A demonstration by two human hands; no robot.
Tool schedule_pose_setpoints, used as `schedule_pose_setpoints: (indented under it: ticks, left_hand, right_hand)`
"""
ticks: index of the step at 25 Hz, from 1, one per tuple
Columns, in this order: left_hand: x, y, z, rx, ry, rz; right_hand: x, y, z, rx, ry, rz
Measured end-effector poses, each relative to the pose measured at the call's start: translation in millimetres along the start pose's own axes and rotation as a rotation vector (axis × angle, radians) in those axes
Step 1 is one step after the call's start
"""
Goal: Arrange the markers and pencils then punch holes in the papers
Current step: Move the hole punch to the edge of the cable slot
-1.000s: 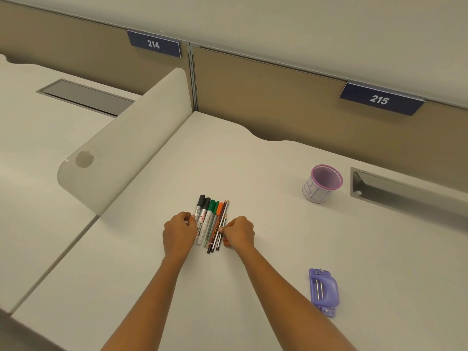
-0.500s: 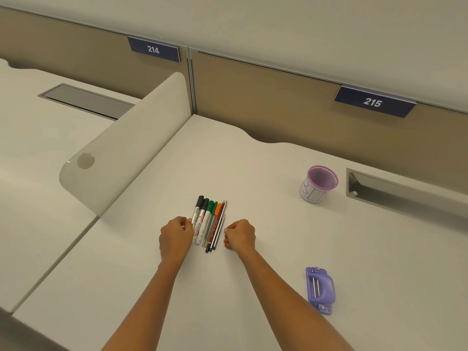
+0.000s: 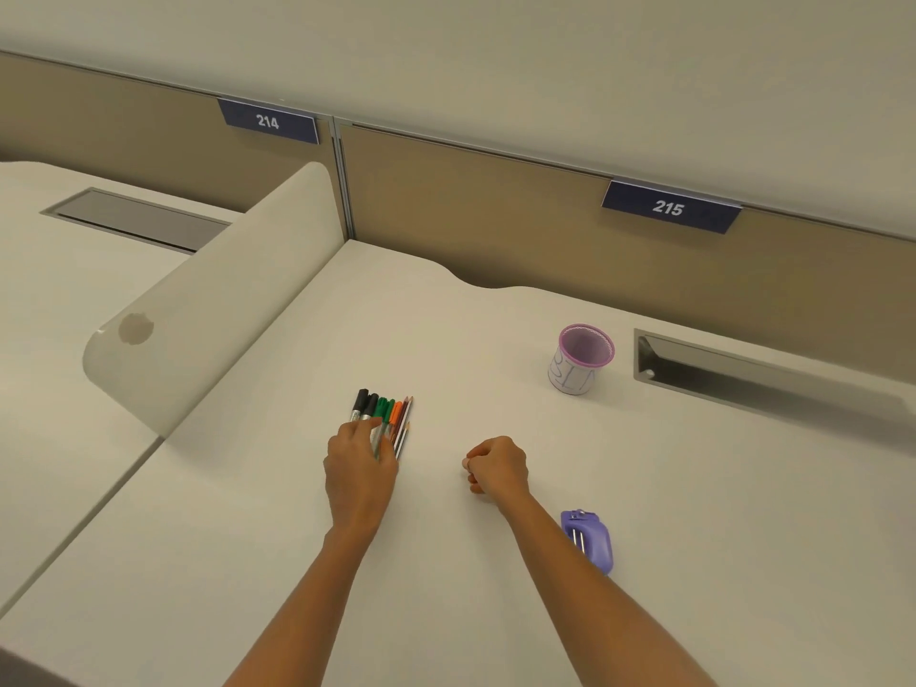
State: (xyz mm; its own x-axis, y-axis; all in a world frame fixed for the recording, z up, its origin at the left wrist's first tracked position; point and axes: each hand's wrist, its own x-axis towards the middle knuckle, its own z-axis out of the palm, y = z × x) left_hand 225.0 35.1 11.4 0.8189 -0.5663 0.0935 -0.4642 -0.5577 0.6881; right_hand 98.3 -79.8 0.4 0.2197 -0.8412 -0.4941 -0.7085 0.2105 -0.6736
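Well, the markers and pencils [image 3: 384,419] lie side by side in a tidy row just left of the frame's centre, caps and tips pointing toward the top of the picture. There are two black markers, two green and an orange one, with thin pencils on the row's right edge. The left hand [image 3: 359,471] covers their lower ends, fingers [image 3: 364,431] laid close together across the barrels. Whether they clamp the bundle or only press on it I cannot tell from here. The right hand [image 3: 498,466] is apart to the right of the row, low over the desk [image 3: 446,329], fingers curled into a fist with nothing in it that I can see. At lower right, beside that forearm, lies the purple hole punch [image 3: 590,540]. Farther up and right stands a pink-rimmed cup [image 3: 580,359]. No papers are in view. To my eye the arranging step is in hand and nearly finished. The next move, I'd judge, calls for squaring or gathering the row, then finding paper before the punch is any use.
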Motion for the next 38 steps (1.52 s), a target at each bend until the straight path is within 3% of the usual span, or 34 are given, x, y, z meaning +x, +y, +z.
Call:
schedule_pose_setpoints:
  ticks: [4,8,15,26,30,38]
  left_hand:
    - [-30.9,29.0,28.1,-0.117,-0.177,0.054]
    - [-68.4,56.8,64.9,-0.029,-0.464,0.097]
    - [-106.1,103.5,106.0,0.040,-0.769,0.303]
    - [-116.9,121.8,126.4,0.104,-0.861,0.405]
    - [-119.8,127.5,126.5,0.103,-0.903,0.348]
    - [-134.2,139.6,136.3,-0.164,-0.947,0.084]
  right_hand:
    - [0.9,24.1,-49.2,-0.096,0.059,-0.027]
    - [-2.5,53.5,-92.4,-0.131,0.121,0.007]
    - [-26.9,119.1,-134.6,-0.070,0.135,0.083]
    - [-66.4,168.7,-130.8,0.149,0.078,0.102]
    - [-69.2,169.3,-134.1,0.186,0.064,0.103]
    - [-66.6,181.2,-174.2,0.422,0.096,0.047]
